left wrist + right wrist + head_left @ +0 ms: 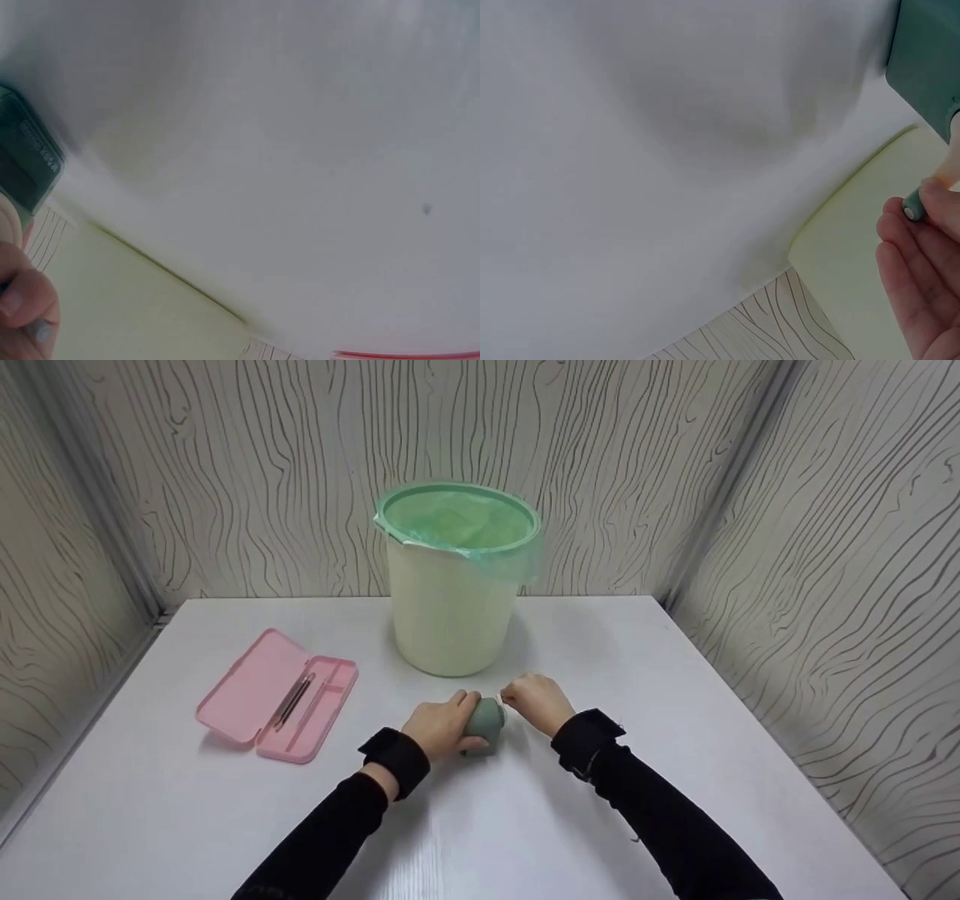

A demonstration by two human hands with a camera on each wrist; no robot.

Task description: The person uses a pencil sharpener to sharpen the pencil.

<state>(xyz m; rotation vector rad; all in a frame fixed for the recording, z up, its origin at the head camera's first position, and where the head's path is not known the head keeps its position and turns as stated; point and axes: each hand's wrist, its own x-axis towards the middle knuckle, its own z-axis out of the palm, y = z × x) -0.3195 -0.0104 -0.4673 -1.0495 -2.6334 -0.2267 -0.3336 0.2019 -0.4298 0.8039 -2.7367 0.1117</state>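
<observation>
A green hand-crank pencil sharpener point(487, 716) lies on the white table. My left hand point(437, 727) grips its body from the left, thumb on the near side. At its right end my right hand point(538, 701) has curled fingers. In the right wrist view, thumb and fingers pinch the small green knob point(913, 205) of a pale crank arm point(951, 166), beside the sharpener's body point(928, 64). The left wrist view catches the dark see-through drawer point(28, 154) and the fingers on the knob. Whether a pencil sits in the sharpener cannot be seen.
Left of the hands, a pink pencil case point(244, 690) lies unfolded, with a few slim dark pencils or pens point(295, 701) inside. Behind the hands stands a pale bin point(450, 607) with a green rim and bag. Wood-patterned panels point(262, 472) enclose the table point(600, 840).
</observation>
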